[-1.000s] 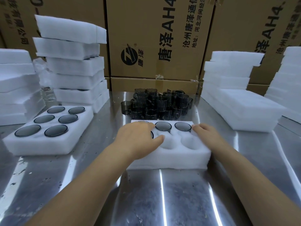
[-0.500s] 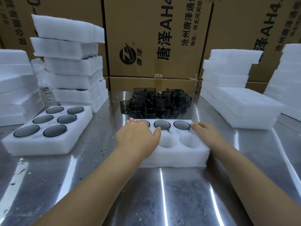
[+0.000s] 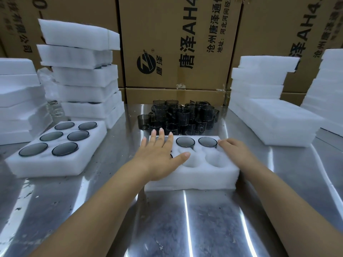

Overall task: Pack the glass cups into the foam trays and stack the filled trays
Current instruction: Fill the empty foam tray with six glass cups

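**Halfway Filled: Both Hands on the Centre Foam Tray**

Right at the middle of the shiny steel table [image 3: 167, 223] lies a white six-pocket foam tray [image 3: 204, 179], and both bare hands are on it. The left hand [image 3: 159, 156] lies flat on the tray's left third, its fingers straight and fanned toward the far edge and its thumb stretched out to the right. It grips nothing. It covers the two left pockets, and only a sliver of dark rim shows at the edge of the palm, so what they hold cannot be told for certain. The right hand [image 3: 235, 151] rests on the tray's far right corner, fingers close together and loosely bent on the foam, with the tips just beside the nearest cup. It holds nothing either.

Two smoky glass cups sit in the tray's back row: the middle cup [image 3: 185, 142] and the right cup [image 3: 207, 142], each sunk to its rim. The two front pockets [image 3: 202, 161] beside the thumb are bare foam.

Just behind the tray stands a huddle of loose dark glass cups [image 3: 181, 115], piled on one another. To the left, apart from the centre tray, a filled tray [image 3: 55, 166] carries six cups. Behind it rises an uneven stack of trays [image 3: 83, 80], with another stack [image 3: 16, 101] at the far left. Plain foam stacks [image 3: 269, 108] stand on the right. Printed cardboard cartons [image 3: 176, 43] wall off the back.
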